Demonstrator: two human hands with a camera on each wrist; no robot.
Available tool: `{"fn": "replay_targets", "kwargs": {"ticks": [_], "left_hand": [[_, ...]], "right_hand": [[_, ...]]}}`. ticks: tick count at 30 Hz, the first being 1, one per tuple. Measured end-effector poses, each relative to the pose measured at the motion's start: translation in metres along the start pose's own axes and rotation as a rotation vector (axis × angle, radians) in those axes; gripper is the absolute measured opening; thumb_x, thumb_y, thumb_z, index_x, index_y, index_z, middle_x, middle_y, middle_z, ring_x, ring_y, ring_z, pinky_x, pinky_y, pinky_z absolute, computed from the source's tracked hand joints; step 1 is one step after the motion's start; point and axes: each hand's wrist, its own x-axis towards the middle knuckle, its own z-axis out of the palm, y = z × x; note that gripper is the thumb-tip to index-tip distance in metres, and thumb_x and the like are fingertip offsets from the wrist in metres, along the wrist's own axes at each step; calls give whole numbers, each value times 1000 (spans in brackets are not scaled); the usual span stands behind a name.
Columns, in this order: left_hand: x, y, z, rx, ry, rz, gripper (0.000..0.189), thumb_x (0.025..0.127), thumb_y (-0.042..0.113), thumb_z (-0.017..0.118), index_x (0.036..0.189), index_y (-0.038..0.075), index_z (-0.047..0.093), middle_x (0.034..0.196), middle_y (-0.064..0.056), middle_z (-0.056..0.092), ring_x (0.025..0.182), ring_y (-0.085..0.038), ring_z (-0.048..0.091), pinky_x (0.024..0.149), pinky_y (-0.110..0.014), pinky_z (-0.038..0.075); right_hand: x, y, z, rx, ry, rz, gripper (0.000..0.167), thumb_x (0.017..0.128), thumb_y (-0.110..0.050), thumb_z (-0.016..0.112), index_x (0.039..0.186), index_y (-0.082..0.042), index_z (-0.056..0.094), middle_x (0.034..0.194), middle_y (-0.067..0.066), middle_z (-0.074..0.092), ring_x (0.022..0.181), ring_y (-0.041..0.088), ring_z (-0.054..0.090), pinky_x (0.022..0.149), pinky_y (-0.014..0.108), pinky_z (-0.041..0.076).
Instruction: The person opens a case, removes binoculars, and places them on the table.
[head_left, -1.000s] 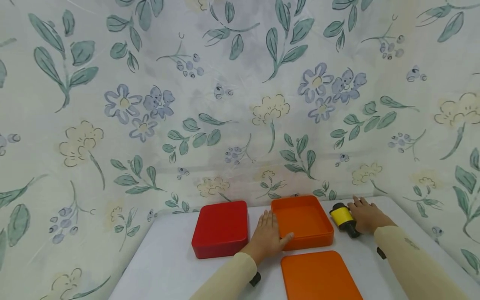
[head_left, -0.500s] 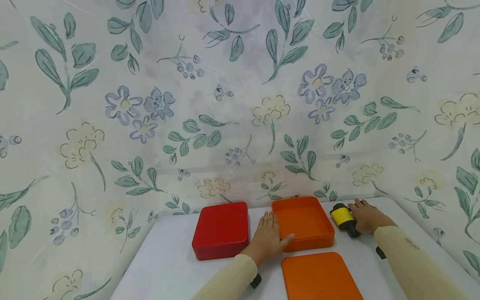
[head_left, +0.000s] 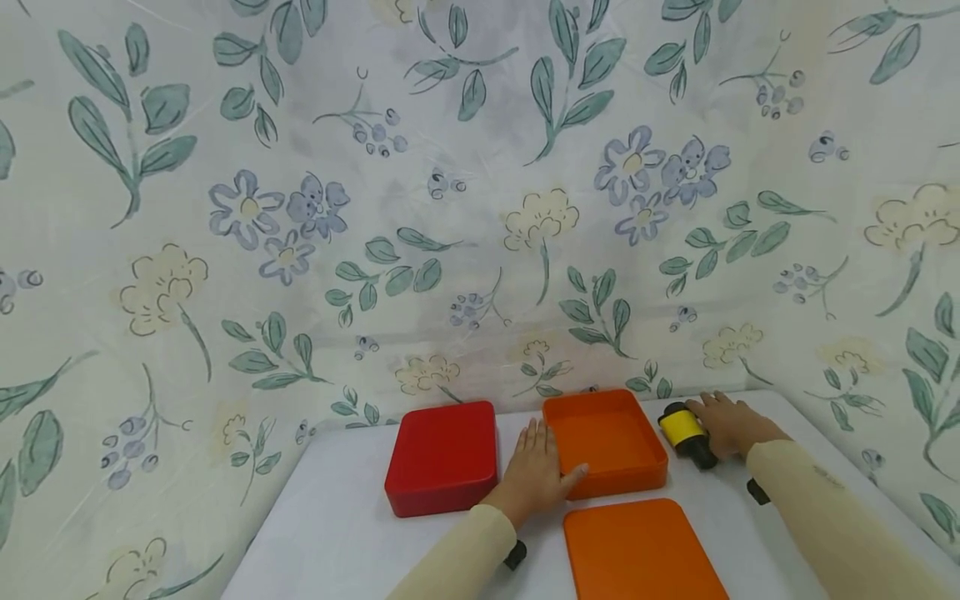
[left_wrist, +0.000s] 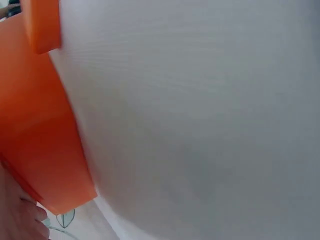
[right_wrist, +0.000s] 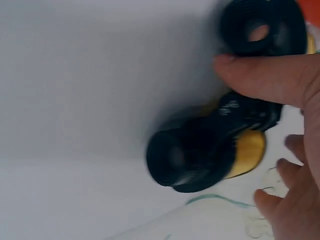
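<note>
In the head view my left hand [head_left: 534, 477] lies with straight fingers along the left side of an open orange box [head_left: 626, 484], thumb at its front wall. The left wrist view has those fingers [left_wrist: 31, 220] beside the box's orange wall [left_wrist: 47, 125]. Right of the box, my right hand [head_left: 733, 427] grips small yellow-and-black binoculars [head_left: 682, 427]. Up close in the right wrist view, the thumb [right_wrist: 270, 77] lies across the middle of the binoculars [right_wrist: 250, 147], between the two eyepieces; the other fingers are on the far side, partly hidden.
A flat orange lid [head_left: 637, 546] lies in front of the box, cut off by the frame's lower edge. Left of my left hand stands a closed red box [head_left: 442, 450]. All are on a white table [head_left: 322, 517] against a floral-patterned backdrop [head_left: 480, 208].
My right hand and the binoculars have shifted slightly left and away from me. The left hand and the boxes keep their places.
</note>
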Motion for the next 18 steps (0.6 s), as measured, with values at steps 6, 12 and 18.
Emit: {"fn": "replay_targets", "kwargs": {"ticks": [6,12,18], "left_hand": [[-1,-3,-6,11,-43,-26,100,89,78,23,153,0,25,158,-17,23,146,-33,16,117,-46,12],[-9,-24,-17,44,-55,-30,93,92,73,28,153,4,26,157,-12,28,144,-32,22,116,-49,15],[-18,-61,-34,97,-48,-76,81,96,62,42,151,4,33,152,-12,38,141,-30,32,113,-44,25]], "right_hand": [[3,-21,-12,-4,-34,37,66,81,1,72,141,1,45,141,32,41,130,53,33,100,69,28],[7,-54,-27,77,5,-54,57,89,-5,66,142,0,46,140,25,47,131,46,38,105,62,29],[9,-90,-29,144,44,-160,55,89,0,64,142,-2,48,138,19,51,126,40,46,105,58,34]]}}
